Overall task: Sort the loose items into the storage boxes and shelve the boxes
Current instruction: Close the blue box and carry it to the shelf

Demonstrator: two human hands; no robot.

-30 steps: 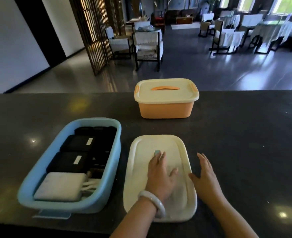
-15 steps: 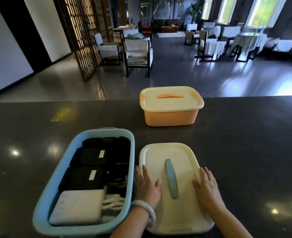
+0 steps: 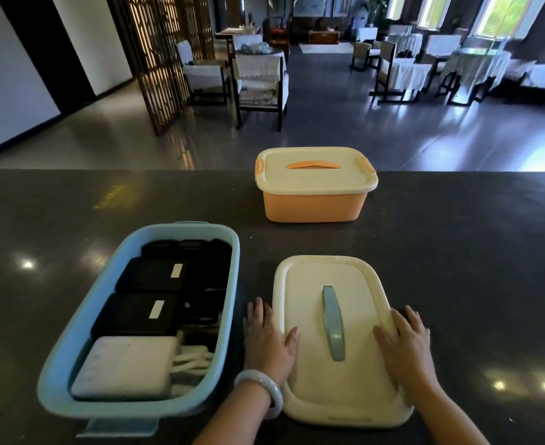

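Now | cream lid [image 3: 313,284] | between left hand [image 3: 269,342] and right hand [image 3: 406,348] | touching both

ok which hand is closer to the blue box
Left. The left hand sits at the left edge of the lid, right beside the blue box. The right hand is at the lid's right edge, with the lid between it and the box.

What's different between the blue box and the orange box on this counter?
The blue box is open, its cream lid lying beside it; the orange box is closed. The blue box shows black cases and a white case; the orange box hides its contents. The blue box sits nearer, the orange box farther back. Both have cream lids with handles matching the box colour.
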